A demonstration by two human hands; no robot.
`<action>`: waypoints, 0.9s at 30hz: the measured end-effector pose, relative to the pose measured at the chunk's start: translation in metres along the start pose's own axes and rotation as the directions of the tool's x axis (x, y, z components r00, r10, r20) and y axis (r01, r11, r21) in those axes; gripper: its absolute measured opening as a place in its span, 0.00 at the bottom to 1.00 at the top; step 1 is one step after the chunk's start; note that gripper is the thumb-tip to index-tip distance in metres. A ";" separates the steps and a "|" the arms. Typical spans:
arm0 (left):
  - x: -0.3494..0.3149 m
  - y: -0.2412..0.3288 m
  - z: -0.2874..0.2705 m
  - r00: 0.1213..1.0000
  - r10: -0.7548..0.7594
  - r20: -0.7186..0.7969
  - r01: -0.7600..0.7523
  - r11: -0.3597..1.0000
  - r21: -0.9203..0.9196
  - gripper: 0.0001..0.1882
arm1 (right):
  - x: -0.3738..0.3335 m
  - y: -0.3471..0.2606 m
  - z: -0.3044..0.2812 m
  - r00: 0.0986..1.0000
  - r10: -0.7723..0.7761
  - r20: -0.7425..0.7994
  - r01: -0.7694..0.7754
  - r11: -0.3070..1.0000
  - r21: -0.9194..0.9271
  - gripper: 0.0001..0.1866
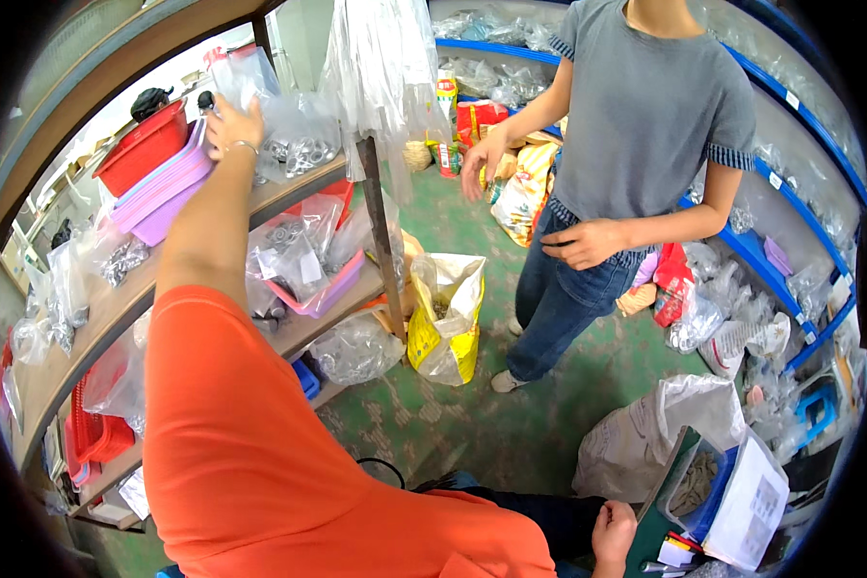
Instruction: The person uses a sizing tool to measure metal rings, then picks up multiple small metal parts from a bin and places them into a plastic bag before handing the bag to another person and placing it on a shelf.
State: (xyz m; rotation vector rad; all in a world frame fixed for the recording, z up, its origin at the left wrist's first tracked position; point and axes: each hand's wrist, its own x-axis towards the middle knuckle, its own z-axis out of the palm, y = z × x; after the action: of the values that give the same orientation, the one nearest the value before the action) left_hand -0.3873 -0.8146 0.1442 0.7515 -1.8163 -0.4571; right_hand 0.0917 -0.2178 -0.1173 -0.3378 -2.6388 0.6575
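My left hand [233,127] reaches out over the upper shelf at the left, its fingers spread. Close beside its fingertips is a small black rounded object [205,100]; I cannot tell whether they touch. Right around the hand are a clear plastic bag [246,75] and another bag with metal rings [303,144]. Stacked pink and purple trays [164,197], with a red basket [144,144] on top, stand left of my wrist. Down at the lower right, my right hand [615,532] is curled closed near the edge of a green table [650,520], with nothing visible in it.
A person in a grey shirt [650,125] stands opposite, hands free. A yellow-white sack [446,318] sits on the floor by the shelf post [380,231]. Blue-edged shelves [771,289] full of bagged parts curve along the right. A blue bin [708,491] stands on the green table.
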 end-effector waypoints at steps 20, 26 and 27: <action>-0.022 -0.036 0.012 0.932 -0.356 -0.060 0.310 0.875 -0.372 0.25 | 0.002 -0.004 0.002 0.999 0.014 0.035 -0.013 0.999 -0.031 0.03; -0.016 -0.031 0.006 0.913 -0.356 -0.201 0.207 0.825 -0.525 0.23 | 0.004 -0.009 -0.002 0.998 0.021 0.051 -0.018 0.999 -0.051 0.02; -0.014 -0.031 0.007 0.905 -0.358 -0.230 0.189 0.823 -0.535 0.23 | 0.004 -0.007 -0.001 0.999 0.007 0.048 -0.005 0.998 -0.057 0.02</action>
State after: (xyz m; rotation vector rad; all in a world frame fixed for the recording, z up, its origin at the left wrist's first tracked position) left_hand -0.3819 -0.8276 0.1125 0.6748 -1.2010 -0.9073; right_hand 0.0878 -0.2223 -0.1117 -0.3504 -2.7078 0.6010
